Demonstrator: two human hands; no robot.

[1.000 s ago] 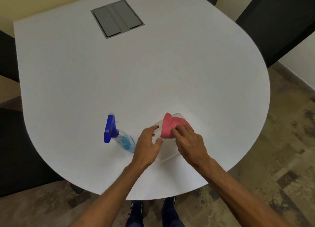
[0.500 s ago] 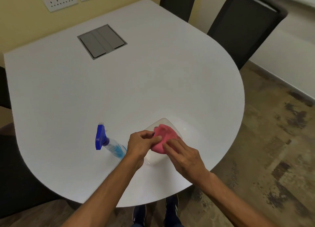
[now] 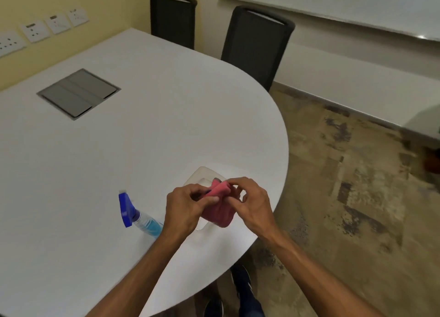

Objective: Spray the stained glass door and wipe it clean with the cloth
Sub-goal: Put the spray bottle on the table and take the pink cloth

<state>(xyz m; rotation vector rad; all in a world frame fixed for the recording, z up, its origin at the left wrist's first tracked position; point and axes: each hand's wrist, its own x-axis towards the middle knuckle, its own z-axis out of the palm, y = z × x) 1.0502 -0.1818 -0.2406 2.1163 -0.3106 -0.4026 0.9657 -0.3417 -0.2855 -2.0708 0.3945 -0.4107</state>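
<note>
A pink cloth point(image 3: 217, 210) is lifted just above the white table point(image 3: 142, 150), pinched at its top edge by both hands. My left hand point(image 3: 183, 209) grips its left side and my right hand point(image 3: 252, 202) grips its right side. Beneath it lies a clear plastic tray point(image 3: 202, 173), partly hidden by the cloth and hands. A spray bottle point(image 3: 140, 215) with a blue trigger head and blue liquid lies on its side on the table, just left of my left wrist. No glass door is in view.
A grey flip-up socket box point(image 3: 78, 94) is set into the table at the far left. Two black chairs point(image 3: 256, 45) stand at the table's far edge. Wall sockets point(image 3: 35, 31) line the yellow wall. Mottled floor lies to the right.
Both hands have raised the pink cloth off the clear tray and now pinch its top edge. The camera has tilted up and turned right, showing the chairs and the wall.
</note>
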